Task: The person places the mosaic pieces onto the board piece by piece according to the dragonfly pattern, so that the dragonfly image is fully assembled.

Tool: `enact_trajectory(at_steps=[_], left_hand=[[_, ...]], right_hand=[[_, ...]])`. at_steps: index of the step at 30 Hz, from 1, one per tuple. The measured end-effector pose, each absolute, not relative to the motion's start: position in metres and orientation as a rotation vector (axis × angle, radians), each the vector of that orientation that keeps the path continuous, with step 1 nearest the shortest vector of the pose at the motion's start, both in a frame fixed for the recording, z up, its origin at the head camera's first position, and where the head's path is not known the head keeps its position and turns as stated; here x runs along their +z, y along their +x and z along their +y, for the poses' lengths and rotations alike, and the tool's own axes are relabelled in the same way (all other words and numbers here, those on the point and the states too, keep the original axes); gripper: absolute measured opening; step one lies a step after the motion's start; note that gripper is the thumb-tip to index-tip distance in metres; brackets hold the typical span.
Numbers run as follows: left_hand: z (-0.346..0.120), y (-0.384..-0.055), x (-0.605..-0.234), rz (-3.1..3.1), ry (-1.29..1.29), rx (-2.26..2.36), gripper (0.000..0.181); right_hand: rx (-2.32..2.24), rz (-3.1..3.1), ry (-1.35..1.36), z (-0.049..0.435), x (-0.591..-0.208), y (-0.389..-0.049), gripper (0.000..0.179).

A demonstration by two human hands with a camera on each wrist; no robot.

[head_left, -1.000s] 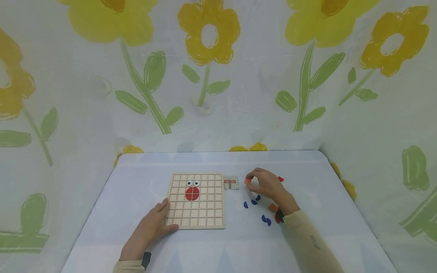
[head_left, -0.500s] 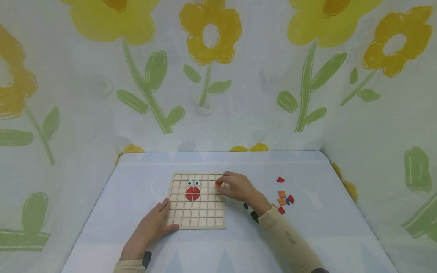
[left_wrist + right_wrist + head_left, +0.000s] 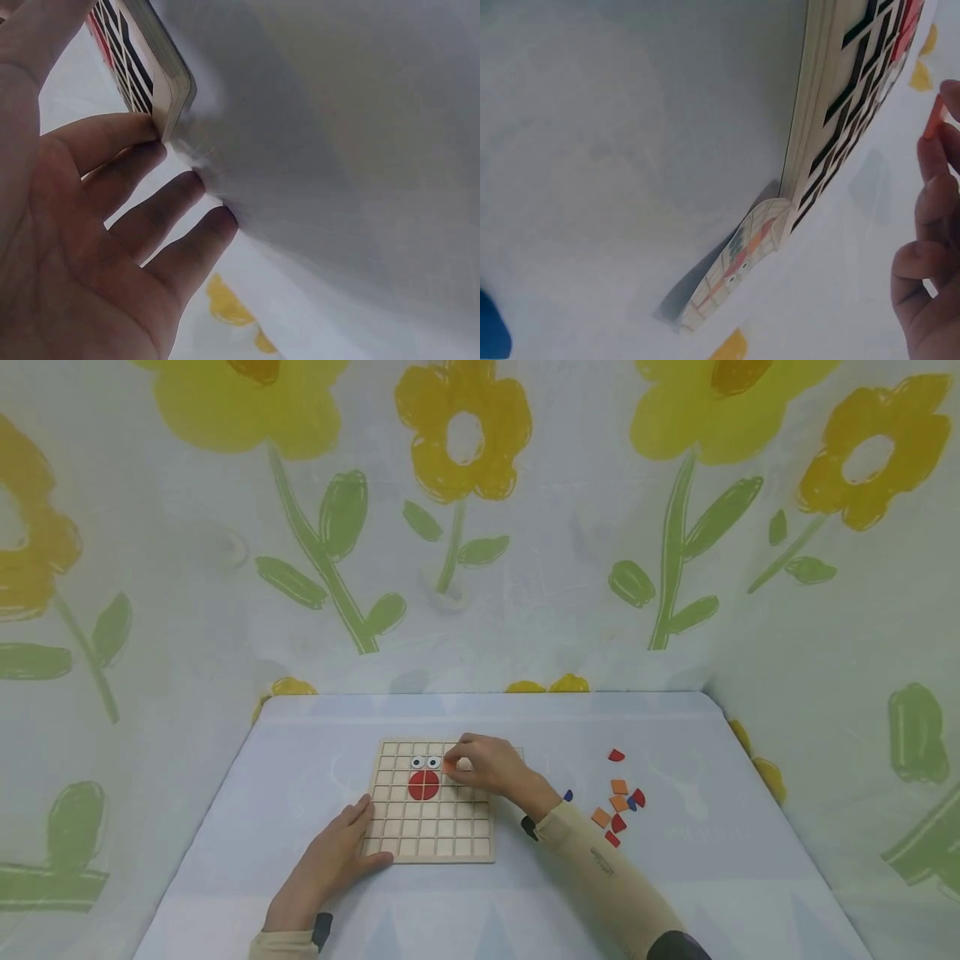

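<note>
A wooden grid board (image 3: pixel 450 833) lies on the table, bearing two round eye tiles (image 3: pixel 433 762) side by side. Directly below them, red quarter-circle tiles (image 3: pixel 423 786) form a disc. My right hand (image 3: pixel 491 767) pinches an orange square tile (image 3: pixel 448 767) between thumb and forefinger, just right of the eyes. That tile (image 3: pixel 933 118) stands edge-on at the fingertips in the right wrist view. With fingers nearly straight, my left hand (image 3: pixel 337 847) rests against the board's left edge, its thumb at the front edge. The left wrist view shows the fingertips (image 3: pixel 154 127) touching the board's corner.
A patterned card (image 3: pixel 739 259) lies against the board's right side, mostly hidden by my hand in the head view. Farther right are loose orange squares (image 3: pixel 618 787), red quarter-circles (image 3: pixel 617 755) and blue half-circles (image 3: pixel 567 795). Flowered cloth walls (image 3: pixel 480 635) surround the table.
My right hand has carried the orange tile left from the loose pieces, across the card, to over the board beside the eyes. The left hand has stayed at the board.
</note>
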State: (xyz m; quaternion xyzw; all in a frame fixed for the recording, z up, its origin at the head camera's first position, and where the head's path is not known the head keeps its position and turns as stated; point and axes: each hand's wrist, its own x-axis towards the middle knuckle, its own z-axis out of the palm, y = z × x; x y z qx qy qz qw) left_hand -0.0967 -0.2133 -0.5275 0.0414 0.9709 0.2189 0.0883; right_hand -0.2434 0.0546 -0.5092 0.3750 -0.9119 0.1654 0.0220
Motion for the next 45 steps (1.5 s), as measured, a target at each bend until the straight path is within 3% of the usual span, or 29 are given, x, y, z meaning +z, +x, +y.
enact_trajectory(at_steps=[45], left_hand=[[-0.212,-0.1,-0.528,2.878,0.131,0.625,0.102]], right_hand=[[0.401,-3.09,1.099,0.038,-0.52,-0.247,0.024]])
